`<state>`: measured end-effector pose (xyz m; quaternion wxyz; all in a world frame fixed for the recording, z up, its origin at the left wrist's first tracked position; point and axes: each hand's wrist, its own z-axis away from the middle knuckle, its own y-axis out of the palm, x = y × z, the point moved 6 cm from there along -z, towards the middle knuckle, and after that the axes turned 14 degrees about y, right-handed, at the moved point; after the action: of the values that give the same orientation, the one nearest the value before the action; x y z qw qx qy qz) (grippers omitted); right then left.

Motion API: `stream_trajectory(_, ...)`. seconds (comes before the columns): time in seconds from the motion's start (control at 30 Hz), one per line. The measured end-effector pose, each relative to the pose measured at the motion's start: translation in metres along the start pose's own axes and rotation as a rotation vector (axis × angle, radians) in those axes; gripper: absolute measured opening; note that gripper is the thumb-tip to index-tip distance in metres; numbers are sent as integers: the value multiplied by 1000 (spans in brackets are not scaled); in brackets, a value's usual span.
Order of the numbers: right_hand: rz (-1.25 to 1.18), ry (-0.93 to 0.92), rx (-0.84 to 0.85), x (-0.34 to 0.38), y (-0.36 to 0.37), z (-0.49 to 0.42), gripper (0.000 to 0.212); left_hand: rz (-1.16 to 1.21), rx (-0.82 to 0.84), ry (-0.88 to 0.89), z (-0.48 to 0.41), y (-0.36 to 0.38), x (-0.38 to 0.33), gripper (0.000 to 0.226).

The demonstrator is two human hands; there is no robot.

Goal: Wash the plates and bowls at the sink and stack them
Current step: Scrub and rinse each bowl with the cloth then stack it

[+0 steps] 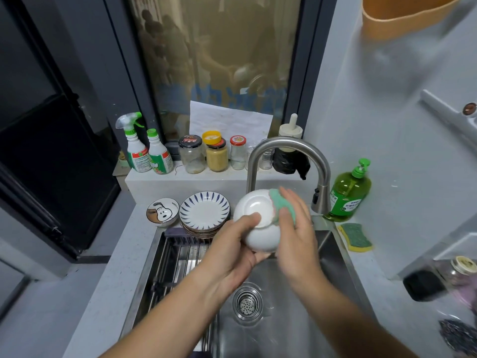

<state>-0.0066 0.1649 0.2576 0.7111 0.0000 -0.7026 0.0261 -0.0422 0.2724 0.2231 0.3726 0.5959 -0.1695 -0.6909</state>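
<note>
Right hand (296, 228) blurred, hiding half the sponge (280, 202) on bowl (260, 228).

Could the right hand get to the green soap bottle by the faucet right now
Probably yes, but not freely: the right hand is pressing a green sponge on the white bowl. The soap bottle stands just right of the faucet with nothing between.

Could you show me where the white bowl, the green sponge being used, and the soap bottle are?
white bowl (260, 240): head view, on its outer side wall.
green sponge (277, 202): head view, on its upper part above the fingers.
soap bottle (347, 200): head view, on its green body.
</note>
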Motion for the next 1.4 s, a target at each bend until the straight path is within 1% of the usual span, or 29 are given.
stream_trajectory(0.07,-133,139,28,-4,-2,-21,33,-69,-24,53,-1,-4,0,59)
stream_trajectory(0.1,-171,166,44,-5,0,-24,34,-86,-40,81,-4,-4,-2,55)
stream_trajectory(0.13,-157,141,58,-3,4,-18,37,-70,-67,105,-7,-6,-4,53)
stream_trajectory(0.23,-10,-22,105,1,23,21,48,100,-108,166,-16,-9,-10,70)
stream_trajectory(0.3,-1,-44,72,-2,25,25,43,119,-93,180,-12,-6,-5,71)
stream_trajectory(0.37,-11,-4,20,1,20,9,35,79,-107,183,-6,-6,7,71)
stream_trajectory(0.43,-64,51,15,4,15,-5,29,6,-115,178,-3,-9,16,62)
stream_trajectory(0.47,-68,56,27,4,13,-8,28,-33,-90,168,-3,-9,17,56)
stream_trajectory(0.57,23,19,67,3,11,-11,30,-167,-20,94,-3,-14,7,54)
stream_trajectory(0.6,74,11,97,4,10,-13,31,-228,-20,73,-3,-18,0,53)
stream_trajectory(0.63,136,10,147,6,9,-17,32,-297,-23,63,-3,-22,-8,59)
stream_trajectory(0.7,263,41,296,10,11,-24,33,-435,1,31,-5,-30,-21,78)
stream_trajectory(0.73,317,68,371,11,11,-27,33,-476,38,-3,-5,-32,-25,80)
stream_trajectory(0.8,406,114,502,12,13,-28,33,-540,130,-79,-3,-33,-27,70)
stream_trajectory(0.87,451,142,559,10,15,-27,33,-556,167,-108,-2,-33,-27,64)
stream_trajectory(0.9,428,142,541,9,18,-27,30,-533,164,-105,-2,-33,-26,63)
stream_trajectory(0.97,344,106,450,9,22,-24,16,-434,133,-90,-4,-36,-23,64)
stream_trajectory(1.03,262,57,343,7,24,-16,28,-329,91,-77,-8,-39,-20,70)
stream_trajectory(1.07,235,34,304,4,25,-8,30,-269,67,-71,-10,-42,-20,75)
stream_trajectory(1.13,209,-23,290,-6,29,15,38,-125,-6,-53,-13,-47,-22,77)
stream_trajectory(1.17,204,-38,312,-13,32,27,41,-59,-33,-37,-15,-49,-23,75)
stream_trajectory(1.2,197,-42,328,-17,36,37,42,-11,-46,-21,-15,-50,-23,74)
stream_trajectory(1.27,156,-47,296,-17,37,34,41,9,-18,4,-8,-46,-18,75)
stream_trajectory(1.33,55,63,202,-14,35,9,34,-86,-4,38,-1,-44,-9,77)
stream_trajectory(1.4,-164,312,144,-21,33,-13,28,-200,-34,116,2,-44,-10,77)
